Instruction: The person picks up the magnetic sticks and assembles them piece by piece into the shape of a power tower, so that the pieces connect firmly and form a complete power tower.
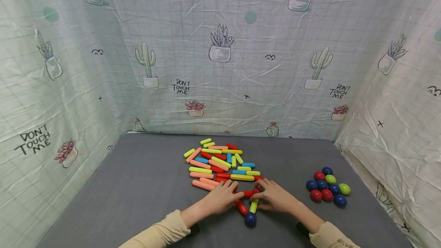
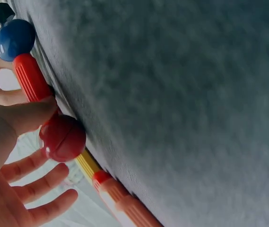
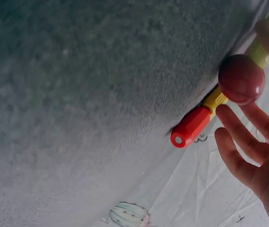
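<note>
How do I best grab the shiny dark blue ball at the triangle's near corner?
Probably pinch the shiny dark blue ball by its round left and right sides, from the near side: the red plastic stick and lime-green plastic stick meet its far side.

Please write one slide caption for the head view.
Left hand and right hand hold a ball-and-rod triangle, with loose rods lying beyond.

Wrinkled cactus-print cloth (image 1: 255, 75) behind dark grey tabletop (image 1: 144, 186).
</note>
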A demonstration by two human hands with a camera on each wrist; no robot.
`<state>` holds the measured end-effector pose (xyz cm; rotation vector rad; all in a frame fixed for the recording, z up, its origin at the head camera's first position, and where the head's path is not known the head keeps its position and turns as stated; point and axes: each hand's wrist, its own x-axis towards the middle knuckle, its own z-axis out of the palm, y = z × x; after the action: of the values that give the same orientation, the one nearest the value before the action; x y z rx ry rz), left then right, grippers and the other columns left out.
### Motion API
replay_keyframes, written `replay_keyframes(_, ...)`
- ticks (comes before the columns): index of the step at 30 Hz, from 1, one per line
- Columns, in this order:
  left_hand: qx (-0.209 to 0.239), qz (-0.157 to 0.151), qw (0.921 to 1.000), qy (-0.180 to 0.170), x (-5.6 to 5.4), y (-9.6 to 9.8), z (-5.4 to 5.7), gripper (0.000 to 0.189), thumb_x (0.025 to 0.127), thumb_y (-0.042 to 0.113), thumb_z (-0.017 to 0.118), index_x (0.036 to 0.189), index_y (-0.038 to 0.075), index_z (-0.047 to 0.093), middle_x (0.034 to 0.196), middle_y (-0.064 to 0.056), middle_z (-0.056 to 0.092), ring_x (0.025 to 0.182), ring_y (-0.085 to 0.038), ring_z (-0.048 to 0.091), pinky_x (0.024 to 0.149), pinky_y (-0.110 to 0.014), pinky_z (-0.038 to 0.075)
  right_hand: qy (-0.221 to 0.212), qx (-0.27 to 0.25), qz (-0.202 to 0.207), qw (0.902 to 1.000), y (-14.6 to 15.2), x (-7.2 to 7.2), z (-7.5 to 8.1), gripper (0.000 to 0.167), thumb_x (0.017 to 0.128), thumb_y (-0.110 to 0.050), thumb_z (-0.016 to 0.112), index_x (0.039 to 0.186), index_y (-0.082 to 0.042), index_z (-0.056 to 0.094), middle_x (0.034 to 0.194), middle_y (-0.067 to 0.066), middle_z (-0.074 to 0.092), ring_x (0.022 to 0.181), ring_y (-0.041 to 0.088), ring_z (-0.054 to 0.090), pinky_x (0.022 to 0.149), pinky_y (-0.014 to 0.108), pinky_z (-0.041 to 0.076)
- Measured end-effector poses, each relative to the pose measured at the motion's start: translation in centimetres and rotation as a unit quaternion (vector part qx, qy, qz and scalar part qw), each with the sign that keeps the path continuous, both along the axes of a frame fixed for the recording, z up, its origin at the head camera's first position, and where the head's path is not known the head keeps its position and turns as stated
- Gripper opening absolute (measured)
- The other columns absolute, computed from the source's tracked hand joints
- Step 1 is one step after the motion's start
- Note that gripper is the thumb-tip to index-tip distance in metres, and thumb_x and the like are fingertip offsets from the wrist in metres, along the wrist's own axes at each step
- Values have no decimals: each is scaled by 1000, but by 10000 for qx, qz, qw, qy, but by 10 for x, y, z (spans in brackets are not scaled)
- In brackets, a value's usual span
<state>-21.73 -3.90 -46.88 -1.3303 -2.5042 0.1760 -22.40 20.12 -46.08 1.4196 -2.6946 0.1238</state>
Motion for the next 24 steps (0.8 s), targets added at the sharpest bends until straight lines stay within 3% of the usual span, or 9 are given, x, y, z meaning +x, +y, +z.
replay_keyframes(6, -39, 303, 9994, 157, -1, -4, 1, 23, 85, 31, 58, 107, 28, 52, 101, 0, 52, 86, -15, 48, 68, -25, 43, 124, -637, -187, 9977, 10, -9, 1, 32, 77, -17, 67, 107, -25, 61, 98, -6, 55, 84, 9, 47, 66, 26, 44)
replay_keyframes(12, 48, 184, 9986, 488, 10, 1, 4, 18, 86, 32, 58, 102, 26, 54, 95, 1, 52, 82, -15, 48, 66, -25, 43, 857, -540, -1061, 9892, 17, -24, -2, 29, 74, -16, 69, 102, -14, 61, 96, -1, 58, 85, 14, 52, 68, 32, 48)
replay_keyframes(15, 82, 11, 9992, 386, 19, 5, 6, 19, 88, 40, 52, 101, 27, 54, 92, 2, 51, 81, -13, 48, 65, -25, 41, 875, -430, -1244, 9874, 17, -30, -3, 27, 75, -18, 70, 100, -13, 62, 95, 0, 60, 84, 16, 52, 68, 33, 48)
replay_keyframes(20, -153, -296, 9994, -101, 31, 11, 9, 39, 89, 57, 33, 106, 29, 54, 94, 5, 52, 84, -11, 47, 68, -24, 39, 776, -310, -1223, 9890, 12, -37, -4, 29, 75, -20, 70, 102, -12, 61, 95, 2, 62, 84, 18, 53, 70, 34, 48)
replay_keyframes(24, -346, -351, 9987, -144, 36, 13, 8, 41, 87, 59, 36, 110, 30, 53, 95, 5, 52, 83, -10, 47, 70, -23, 40, 674, -80, -1196, 9905, 7, -41, -4, 33, 75, -18, 70, 107, -12, 59, 94, 4, 62, 83, 19, 54, 70, 36, 48)
